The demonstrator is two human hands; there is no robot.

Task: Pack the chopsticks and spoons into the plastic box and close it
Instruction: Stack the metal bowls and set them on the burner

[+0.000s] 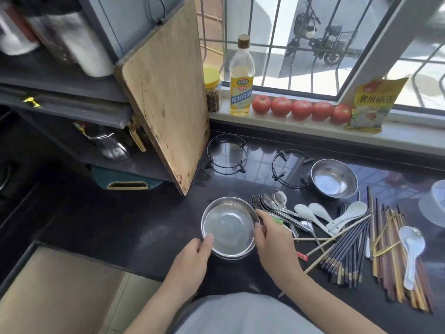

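On the dark glossy tabletop [120,225], both hands, left hand [192,256] and right hand [274,247], have fingers grasping the round steel bowl [228,227]; sliding it rightward could scatter the metal spoons [277,206] just beside it.

Both hands, left hand [196,255] and right hand [272,244], grip a steel bowl [228,227] (apparently empty) beside chopsticks [349,249].

**Two labels in view, both on the windowsill**

On the bottle of yellow liquid [241,75], the blue band of the label reads 精制料酒 in large white characters; a small green badge sits above it, too small to make out. Over at the right end of the sill, the yellow packet [373,106] shows 食用碱面 in dark characters, with a red logo at its top left that stays unreadable
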